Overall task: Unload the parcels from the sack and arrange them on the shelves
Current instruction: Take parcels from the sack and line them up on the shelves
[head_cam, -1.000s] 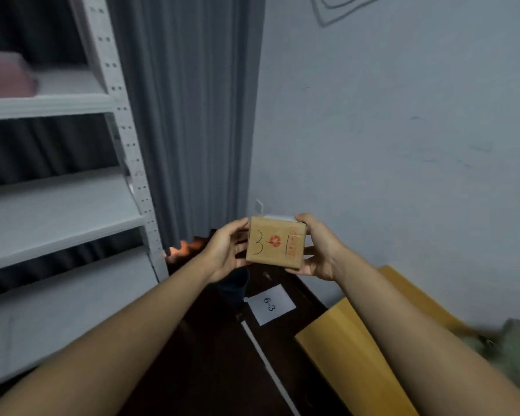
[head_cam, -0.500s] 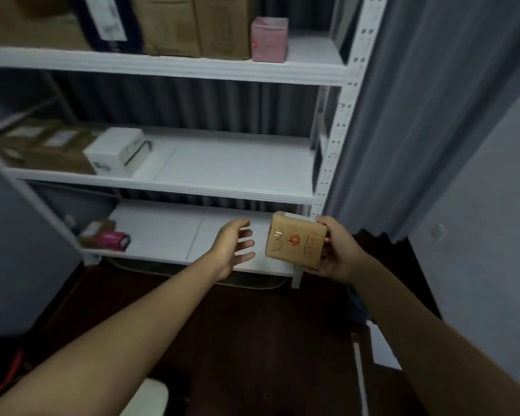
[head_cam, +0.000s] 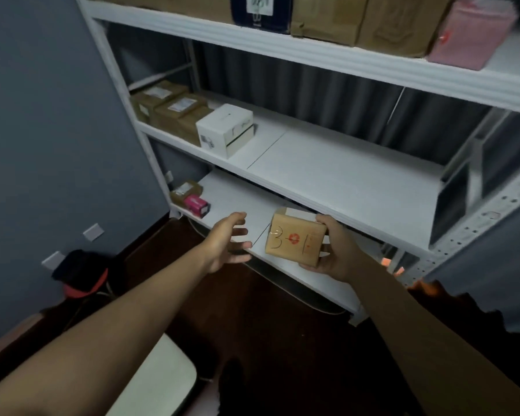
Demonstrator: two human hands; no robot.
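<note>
Person, head-camera view: two forearms visible, both bare to the frame's lower edge, no sleeves in view. Left hand (head_cam: pixel 227 243) and right hand (head_cam: pixel 338 250): bare, no gloves; no rings, watch or bands visible on either wrist.

Small brown cardboard parcel (head_cam: pixel 294 239) marked "3-1", tilted, held in front of the lowest white shelf (head_cam: pixel 240 202), right of centre

The right hand (head_cam: pixel 338 250) holds a parcel (head_cam: pixel 294 239) before the bottom shelf (head_cam: pixel 237 202), left hand (head_cam: pixel 227 241) beside it.
</note>
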